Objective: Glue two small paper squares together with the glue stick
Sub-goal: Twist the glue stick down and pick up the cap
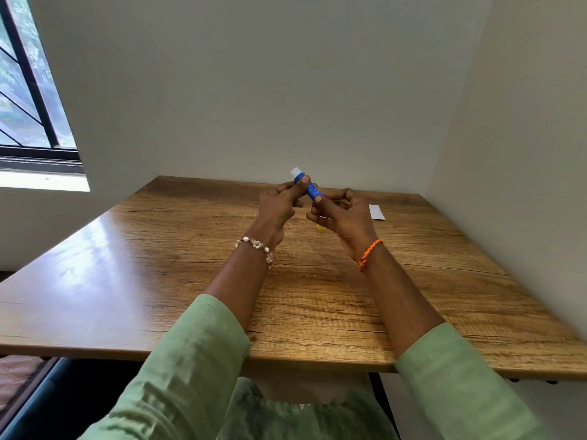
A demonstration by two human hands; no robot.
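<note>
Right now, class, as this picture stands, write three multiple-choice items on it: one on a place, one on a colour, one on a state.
1. Where does the white paper lie?
A. on the table, to the right of the hands
B. on the window sill
C. in the person's lap

2. What colour is the body of the glue stick?
A. red
B. blue
C. green

3. How is the glue stick held?
A. it lies flat on the table
B. one hand alone holds it
C. both hands hold it above the table

Answers:
1 A: the paper rests on the wooden table, past the right hand.
2 B: the tube shows blue between the fingers, with a white end on top.
3 C: the left hand and the right hand each grip it, raised off the wood.
</note>
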